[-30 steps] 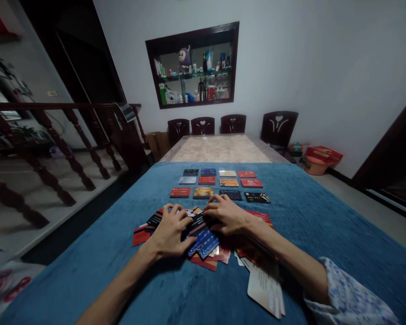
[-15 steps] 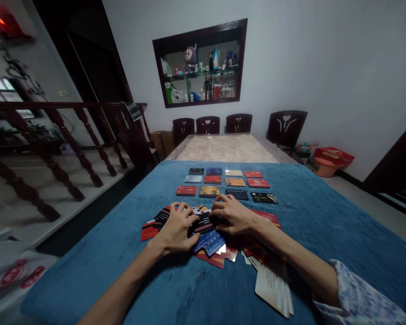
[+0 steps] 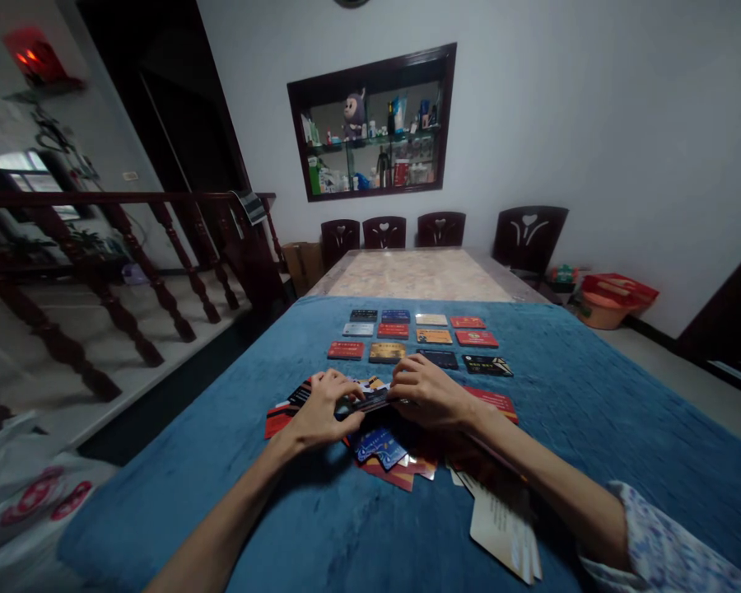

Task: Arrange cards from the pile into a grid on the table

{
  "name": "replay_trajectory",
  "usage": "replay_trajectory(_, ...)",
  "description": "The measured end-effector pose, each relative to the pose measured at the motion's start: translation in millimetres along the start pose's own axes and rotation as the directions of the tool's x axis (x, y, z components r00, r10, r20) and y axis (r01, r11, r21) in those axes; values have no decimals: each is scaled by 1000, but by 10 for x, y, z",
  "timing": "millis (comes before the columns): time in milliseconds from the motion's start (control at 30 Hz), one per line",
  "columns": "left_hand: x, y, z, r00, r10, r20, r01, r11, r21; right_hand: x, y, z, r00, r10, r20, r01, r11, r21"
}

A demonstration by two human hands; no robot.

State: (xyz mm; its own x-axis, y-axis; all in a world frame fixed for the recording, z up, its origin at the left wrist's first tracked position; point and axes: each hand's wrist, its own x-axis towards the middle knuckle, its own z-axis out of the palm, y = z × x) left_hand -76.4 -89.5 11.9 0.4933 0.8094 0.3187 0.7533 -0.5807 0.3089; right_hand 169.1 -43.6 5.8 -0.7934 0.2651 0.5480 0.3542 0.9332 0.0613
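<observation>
My left hand (image 3: 326, 410) and my right hand (image 3: 429, 393) pinch a dark card (image 3: 371, 401) between them, just above a loose pile. The card is tilted, its edge towards me; whether it is one card or a small stack I cannot tell. Below it lie blue cards (image 3: 379, 446) and red-orange cards (image 3: 395, 475). Red and black cards (image 3: 277, 420) stick out left of my left hand. Cream cards (image 3: 500, 527) fan out under my right forearm, and a red card (image 3: 497, 403) shows beyond it.
Farther up the blue cloth (image 3: 272, 527), cards lie in three rows, among them a gold card (image 3: 387, 352) and a black card (image 3: 487, 365). Behind is the bare stone tabletop (image 3: 407, 274), with dark chairs (image 3: 441, 230) around it. A white plastic bag (image 3: 37, 511) is at the left.
The dark card has been lifted from lying face-up on the pile and tipped, so its face is foreshortened and more of the blue cards shows. The whole view has shifted slightly.
</observation>
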Motion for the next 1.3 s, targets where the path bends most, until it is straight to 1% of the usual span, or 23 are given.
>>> replay_trajectory(100,2,-2,9,1000,-7,10,7,1000,-17,21,-13,21,991,-3,-131,-5,998,-58)
replay_trajectory(167,3,7,15,1000,5,17,-5,1000,-16,28,-19,30,985,17,-175,-30,997,-73)
replay_trajectory(233,6,15,14,1000,15,-3,-15,1000,-13,26,-14,43,982,33,-188,-49,996,-80)
replay_trajectory(367,12,9,-3,994,-6,-106,3,1000,-21,-4,22,89,981,41,-192,-57,995,-79)
replay_trajectory(467,15,-2,-3,988,15,-152,-18,1000,-20,-29,49,126,982,66,-180,-80,994,-74)
replay_trajectory(533,16,-6,10,988,34,-152,-37,999,-19,-40,60,145,983,88,-164,-101,992,-73)
replay_trajectory(800,6,-50,91,990,120,-79,-118,992,37,-44,39,170,982,125,-142,-138,987,-81)
replay_trajectory(900,4,-48,111,993,108,-56,-106,994,32,-54,31,183,981,143,-132,-155,984,-86)
replay_trajectory(967,8,-39,120,994,89,-63,-88,996,21,-64,30,195,980,144,-137,-158,983,-92)
replay_trajectory(1067,18,-31,132,993,63,-102,-61,998,21,-76,28,210,981,143,-130,-157,982,-106)
replay_trajectory(1167,26,-42,145,986,38,-164,-38,999,3,-77,16,219,983,144,-112,-159,977,-140)
replay_trajectory(1300,30,-75,167,975,2,-224,-6,1000,-19,-62,-9,228,981,167,-95,-182,968,-175)
